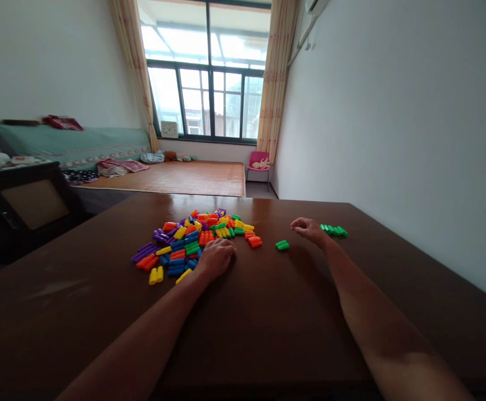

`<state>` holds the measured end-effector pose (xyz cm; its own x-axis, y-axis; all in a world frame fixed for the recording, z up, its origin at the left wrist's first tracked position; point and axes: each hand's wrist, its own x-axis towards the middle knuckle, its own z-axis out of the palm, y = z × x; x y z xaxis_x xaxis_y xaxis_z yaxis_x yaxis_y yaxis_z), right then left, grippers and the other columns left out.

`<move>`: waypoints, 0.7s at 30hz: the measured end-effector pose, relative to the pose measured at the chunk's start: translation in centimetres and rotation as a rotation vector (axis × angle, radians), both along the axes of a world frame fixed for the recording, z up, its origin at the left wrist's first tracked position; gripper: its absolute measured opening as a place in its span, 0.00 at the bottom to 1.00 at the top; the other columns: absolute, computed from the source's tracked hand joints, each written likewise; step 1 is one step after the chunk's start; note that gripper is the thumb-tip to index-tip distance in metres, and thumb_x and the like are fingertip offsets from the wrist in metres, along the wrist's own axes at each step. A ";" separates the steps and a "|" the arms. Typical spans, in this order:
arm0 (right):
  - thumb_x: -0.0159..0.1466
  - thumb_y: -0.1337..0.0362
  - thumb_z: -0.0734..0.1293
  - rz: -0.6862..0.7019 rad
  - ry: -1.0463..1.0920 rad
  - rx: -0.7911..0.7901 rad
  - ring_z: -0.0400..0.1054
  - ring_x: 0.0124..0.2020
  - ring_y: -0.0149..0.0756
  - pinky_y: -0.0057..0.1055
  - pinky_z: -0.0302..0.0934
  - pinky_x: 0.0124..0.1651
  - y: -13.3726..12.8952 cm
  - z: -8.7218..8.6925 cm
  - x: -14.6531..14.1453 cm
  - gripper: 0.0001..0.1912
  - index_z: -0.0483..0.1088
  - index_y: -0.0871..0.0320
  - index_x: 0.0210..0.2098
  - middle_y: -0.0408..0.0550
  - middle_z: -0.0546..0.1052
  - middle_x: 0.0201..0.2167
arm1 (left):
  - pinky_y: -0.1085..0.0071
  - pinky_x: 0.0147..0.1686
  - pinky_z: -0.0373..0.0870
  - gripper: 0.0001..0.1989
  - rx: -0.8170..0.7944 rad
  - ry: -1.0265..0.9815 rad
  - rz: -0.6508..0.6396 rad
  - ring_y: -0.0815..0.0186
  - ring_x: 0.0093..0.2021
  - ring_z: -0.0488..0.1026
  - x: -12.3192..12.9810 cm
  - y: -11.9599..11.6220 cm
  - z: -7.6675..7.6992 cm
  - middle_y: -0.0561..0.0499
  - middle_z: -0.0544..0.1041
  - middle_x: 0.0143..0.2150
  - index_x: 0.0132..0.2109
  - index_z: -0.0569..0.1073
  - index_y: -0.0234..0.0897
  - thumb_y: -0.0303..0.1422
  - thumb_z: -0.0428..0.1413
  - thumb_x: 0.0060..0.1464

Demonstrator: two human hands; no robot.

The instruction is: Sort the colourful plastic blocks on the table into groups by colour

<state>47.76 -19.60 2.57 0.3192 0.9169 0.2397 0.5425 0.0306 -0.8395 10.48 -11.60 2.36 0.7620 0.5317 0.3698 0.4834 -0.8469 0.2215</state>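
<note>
A pile of colourful plastic building pieces shaped like joined tubes [191, 234] lies left of the middle of the table. My left hand [217, 257] rests at the pile's right edge with bent fingers held together; its fingertips are hidden, and anything under them cannot be made out. My right hand [307, 229] is just over the table, fingers loosely bent and thumb apart, with nothing visible in it. Close by on its left lies a small green piece [282, 245]. A row of joined green pieces [333, 230] sits just beyond its right side, partly covered by the wrist.
Orange pieces [253, 239] lie at the pile's right, and a yellow piece [156, 275] at its front left. The brown table [243, 334] has a glossy top. Behind it stand a bed [192, 175] and a pink chair [259, 161]; a white wall [393, 111] runs along the right.
</note>
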 end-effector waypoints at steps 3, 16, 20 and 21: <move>0.52 0.53 0.70 0.122 -0.034 -0.121 0.67 0.28 0.32 0.29 0.62 0.31 -0.2 0.0 -0.2 0.18 0.75 0.58 0.38 0.45 0.76 0.28 | 0.61 0.51 0.64 0.14 0.008 -0.001 -0.010 0.60 0.48 0.71 0.0 0.1 -0.1 0.51 0.78 0.46 0.39 0.78 0.43 0.25 0.50 0.55; 0.48 0.61 0.74 0.200 -0.111 -0.226 0.71 0.40 0.38 0.32 0.65 0.44 -0.3 -0.6 1.6 0.23 0.75 0.58 0.43 0.50 0.79 0.41 | 0.62 0.51 0.65 0.14 0.005 0.003 -0.019 0.61 0.48 0.71 -0.1 -0.1 0.3 0.52 0.78 0.47 0.38 0.78 0.44 0.25 0.49 0.55; 0.51 0.52 0.71 -0.346 -0.088 0.052 0.72 0.39 0.39 0.35 0.66 0.42 -1.4 -1.8 6.6 0.18 0.71 0.57 0.37 0.52 0.78 0.39 | 0.62 0.52 0.64 0.14 0.017 0.006 -0.027 0.61 0.48 0.71 -0.1 -0.1 0.4 0.53 0.78 0.47 0.38 0.79 0.44 0.25 0.49 0.55; 0.52 0.51 0.70 -0.479 -0.096 0.098 0.72 0.38 0.40 0.36 0.66 0.41 -2.1 -2.2 8.2 0.19 0.70 0.57 0.36 0.53 0.78 0.38 | 0.62 0.51 0.64 0.14 0.019 0.007 -0.027 0.61 0.48 0.71 -0.1 0.0 0.3 0.53 0.78 0.47 0.38 0.79 0.44 0.25 0.49 0.55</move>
